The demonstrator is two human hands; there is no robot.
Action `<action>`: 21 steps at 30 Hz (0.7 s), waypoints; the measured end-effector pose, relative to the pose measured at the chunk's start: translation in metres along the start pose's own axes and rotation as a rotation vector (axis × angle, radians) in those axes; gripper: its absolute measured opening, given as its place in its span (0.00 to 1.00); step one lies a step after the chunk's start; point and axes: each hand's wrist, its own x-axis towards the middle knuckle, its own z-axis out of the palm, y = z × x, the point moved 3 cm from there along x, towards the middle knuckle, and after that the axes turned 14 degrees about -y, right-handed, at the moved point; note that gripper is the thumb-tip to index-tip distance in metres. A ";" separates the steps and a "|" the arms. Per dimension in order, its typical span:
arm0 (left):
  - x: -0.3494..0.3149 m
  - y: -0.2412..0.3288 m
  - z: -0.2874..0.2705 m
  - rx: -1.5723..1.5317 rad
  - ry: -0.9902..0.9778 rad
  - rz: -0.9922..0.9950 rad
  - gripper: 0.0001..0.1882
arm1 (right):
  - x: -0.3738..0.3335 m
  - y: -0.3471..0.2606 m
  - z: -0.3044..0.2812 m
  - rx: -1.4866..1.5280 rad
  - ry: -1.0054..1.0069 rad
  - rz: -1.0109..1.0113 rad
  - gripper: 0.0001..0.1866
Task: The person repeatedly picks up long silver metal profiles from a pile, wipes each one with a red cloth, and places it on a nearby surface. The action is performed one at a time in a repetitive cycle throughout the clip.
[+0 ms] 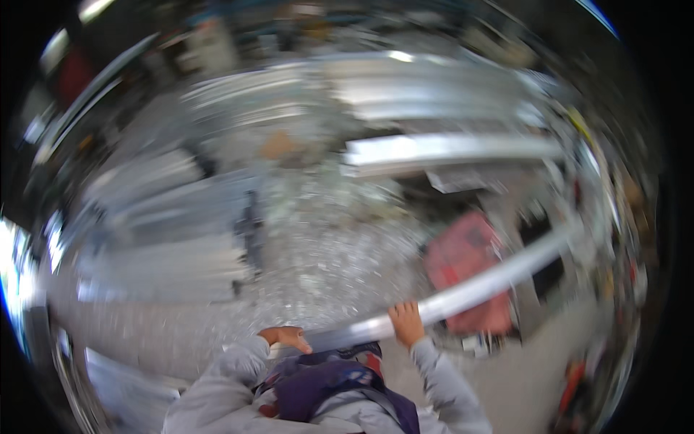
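A long silver metal bar (pixel 477 284), perhaps a profile, lies across in front of my body and reaches up toward the far right. My right hand (pixel 407 323) is wrapped over it near its middle. Close to its near left end, my left hand (pixel 287 338) grips the bar, with the thumb showing on top and the other fingers partly hidden. The bar passes over a red bag or sack-like object (pixel 468 246). Motion blurs the whole picture.
Stacks of long silver bars stand at the left (pixel 159 253) and at the back (pixel 434 87). A bright bar bundle (pixel 448 150) lies before the back stack. Shiny, crumpled clear sheeting (pixel 340 239) covers the middle floor. An orange-red object (pixel 573 380) is at lower right.
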 end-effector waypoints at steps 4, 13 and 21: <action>0.076 0.194 -0.018 0.096 0.091 0.154 0.59 | -0.048 0.167 -0.054 -0.205 -0.038 0.211 0.12; 0.133 0.436 -0.038 0.209 0.172 0.295 0.49 | -0.121 0.355 -0.121 -0.431 0.035 0.562 0.08; 0.115 0.280 -0.044 0.178 0.165 0.241 0.47 | -0.078 0.253 -0.060 -0.405 0.028 0.445 0.10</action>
